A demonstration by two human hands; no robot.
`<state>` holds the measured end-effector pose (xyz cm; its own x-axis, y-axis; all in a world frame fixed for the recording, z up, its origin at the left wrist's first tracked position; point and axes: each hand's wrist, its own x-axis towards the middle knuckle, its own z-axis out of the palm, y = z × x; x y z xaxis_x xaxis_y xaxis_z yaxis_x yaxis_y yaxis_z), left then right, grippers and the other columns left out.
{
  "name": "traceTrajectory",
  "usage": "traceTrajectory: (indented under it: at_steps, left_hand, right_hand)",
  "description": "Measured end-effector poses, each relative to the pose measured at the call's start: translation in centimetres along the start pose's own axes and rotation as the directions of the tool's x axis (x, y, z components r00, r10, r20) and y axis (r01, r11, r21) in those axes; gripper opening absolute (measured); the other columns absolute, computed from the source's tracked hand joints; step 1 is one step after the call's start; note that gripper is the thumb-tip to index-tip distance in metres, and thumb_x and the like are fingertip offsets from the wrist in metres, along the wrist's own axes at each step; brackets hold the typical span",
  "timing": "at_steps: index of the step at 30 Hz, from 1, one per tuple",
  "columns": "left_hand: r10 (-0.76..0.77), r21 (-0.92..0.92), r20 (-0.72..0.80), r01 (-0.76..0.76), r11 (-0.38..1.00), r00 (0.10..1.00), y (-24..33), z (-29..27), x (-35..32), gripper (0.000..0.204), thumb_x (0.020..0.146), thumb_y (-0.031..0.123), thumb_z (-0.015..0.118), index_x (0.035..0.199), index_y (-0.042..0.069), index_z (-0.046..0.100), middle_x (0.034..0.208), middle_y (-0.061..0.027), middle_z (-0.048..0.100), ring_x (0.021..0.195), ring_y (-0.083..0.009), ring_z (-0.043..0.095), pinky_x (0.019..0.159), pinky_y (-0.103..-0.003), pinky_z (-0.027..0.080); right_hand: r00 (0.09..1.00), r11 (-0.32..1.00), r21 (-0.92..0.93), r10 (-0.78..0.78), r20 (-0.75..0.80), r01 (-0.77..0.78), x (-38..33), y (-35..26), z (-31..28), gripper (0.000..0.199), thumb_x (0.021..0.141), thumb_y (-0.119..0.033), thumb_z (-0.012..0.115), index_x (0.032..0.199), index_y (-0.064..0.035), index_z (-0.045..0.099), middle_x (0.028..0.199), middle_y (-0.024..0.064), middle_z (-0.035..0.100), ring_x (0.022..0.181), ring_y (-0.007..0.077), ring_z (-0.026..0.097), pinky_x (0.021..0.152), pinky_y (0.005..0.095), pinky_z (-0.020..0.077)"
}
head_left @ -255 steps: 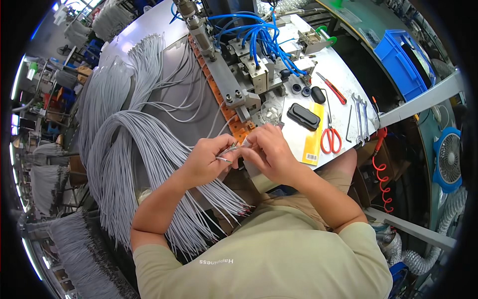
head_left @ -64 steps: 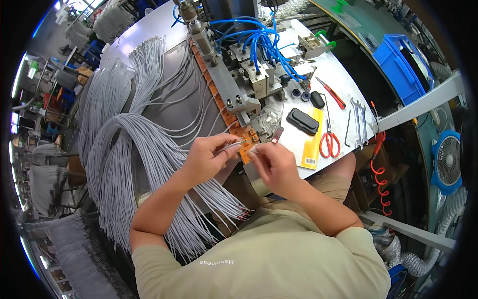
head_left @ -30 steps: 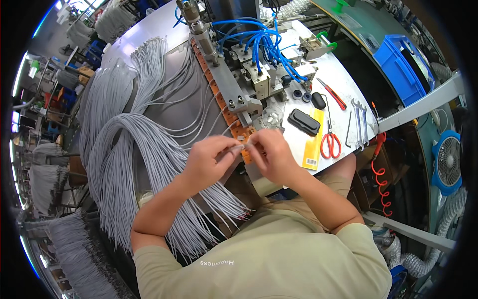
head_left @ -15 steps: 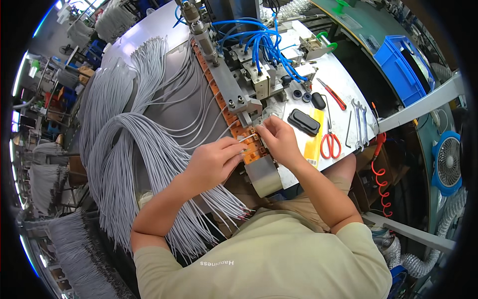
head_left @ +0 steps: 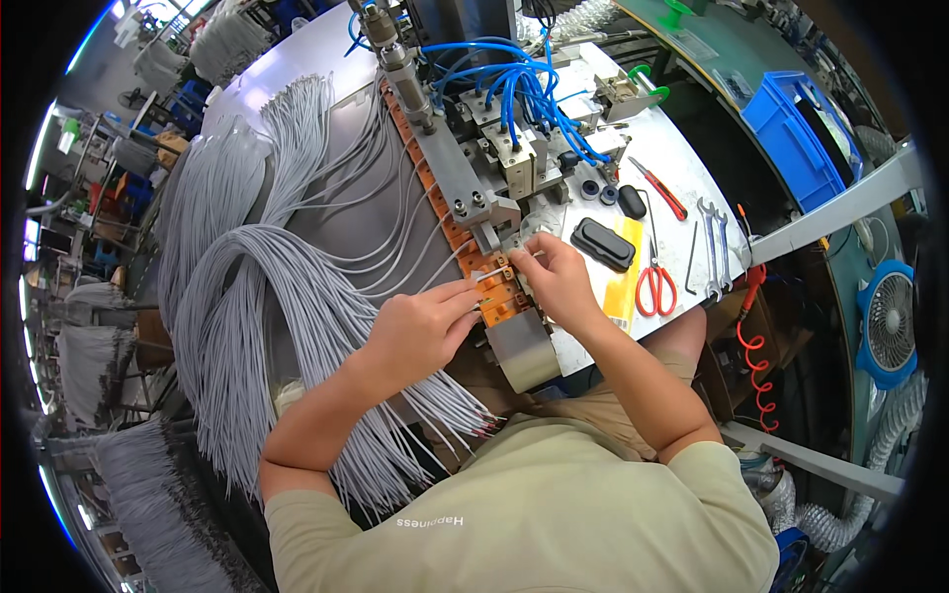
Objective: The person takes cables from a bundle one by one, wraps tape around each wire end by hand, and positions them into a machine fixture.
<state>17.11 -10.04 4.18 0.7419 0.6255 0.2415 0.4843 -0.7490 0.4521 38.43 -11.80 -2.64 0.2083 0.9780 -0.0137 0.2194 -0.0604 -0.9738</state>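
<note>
Both hands meet at the near end of the orange fixture strip (head_left: pixel 491 292), which runs diagonally down the bench from the machine block to a point just short of the table's front edge. The left hand (head_left: pixel 420 331) lies over the strip from the left, fingers stretched out, thumb and forefinger pinching the end of a thin grey wire (head_left: pixel 486 278) and holding it onto the orange carriers. The right hand (head_left: pixel 556 279) comes in from the other side, fingers curled and closed on the same small spot at the strip; whether it grips the wire itself or only presses on the carrier I cannot tell, as the fingertips hide it.

Just below the hands a curved metal guard (head_left: pixel 522 348) hangs over the bench edge, close to the person's lap. To the left, the large bundle of grey cables (head_left: pixel 267 316) sweeps across the tabletop and spills off the near edge, its stripped ends fanning out beside the left forearm (little free room on that side).

To the right of the right hand the white bench top (head_left: pixel 682 168) is more open: a black oblong case (head_left: pixel 602 244) lies just beside the knuckles, then red-handled scissors (head_left: pixel 653 279), a red screwdriver (head_left: pixel 658 189) and spanners (head_left: pixel 714 247) nearer the right edge. Behind the hands stands the machine block with blue air hoses (head_left: pixel 514 89), close above the strip.
</note>
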Motion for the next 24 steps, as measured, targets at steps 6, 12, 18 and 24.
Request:
traceTrajectory:
  at_steps: [6, 12, 18, 24]
  left_hand:
    - [-0.031, -0.018, 0.033, 0.032, 0.999, 0.999, 0.1, -0.3, 0.1, 0.025, 0.084, 0.011, 0.071, 0.108, 0.003, 0.07, 0.112, -0.0137, 0.07, 0.084, -0.0332, 0.07, 0.07, -0.037, 0.058]
    - [-0.057, -0.012, 0.061, 0.058, 0.998, 0.996, 0.3, -0.6, 0.3, 0.026, 0.085, 0.011, 0.07, 0.11, 0.003, 0.069, 0.112, -0.0145, 0.07, 0.086, -0.0334, 0.07, 0.072, -0.037, 0.058]
    - [-0.054, -0.015, 0.049, 0.055, 0.998, 0.997, 0.3, -0.6, 0.2, 0.027, 0.085, 0.011, 0.07, 0.11, 0.002, 0.069, 0.112, -0.0146, 0.07, 0.086, -0.0332, 0.07, 0.072, -0.037, 0.058]
    - [-0.061, -0.032, 0.049, 0.062, 0.998, 0.997, 0.2, -0.5, 0.1, 0.027, 0.085, 0.012, 0.07, 0.11, 0.002, 0.069, 0.113, -0.0154, 0.07, 0.087, -0.0337, 0.07, 0.073, -0.037, 0.058]
  right_hand:
    - [0.994, 0.995, -0.011, -0.101, -0.041, 0.1, -0.9, -0.5, 0.1, 0.019, 0.094, -0.015, 0.066, 0.088, 0.0011, 0.06, 0.065, 0.0057, 0.064, 0.057, 0.0059, 0.052, 0.051, 0.0245, 0.0405]
    - [0.998, 0.997, 0.035, -0.065, -0.006, 0.066, -0.3, 0.3, 0.1, 0.018, 0.094, -0.016, 0.066, 0.086, -0.0004, 0.059, 0.063, 0.0031, 0.062, 0.055, 0.0051, 0.05, 0.05, 0.0243, 0.0375]
    - [0.99, 0.986, 0.114, 0.116, 0.077, -0.124, 0.3, 0.4, -0.2, 0.018, 0.095, -0.018, 0.065, 0.086, -0.0033, 0.059, 0.061, -0.0015, 0.056, 0.054, 0.0033, 0.045, 0.049, 0.0235, 0.0341]
    - [0.991, 0.979, 0.163, 0.11, 0.074, -0.121, 0.0, 1.3, 0.2, 0.018, 0.096, -0.021, 0.063, 0.088, -0.0059, 0.057, 0.063, -0.0042, 0.053, 0.055, 0.0025, 0.043, 0.05, 0.0222, 0.0325]
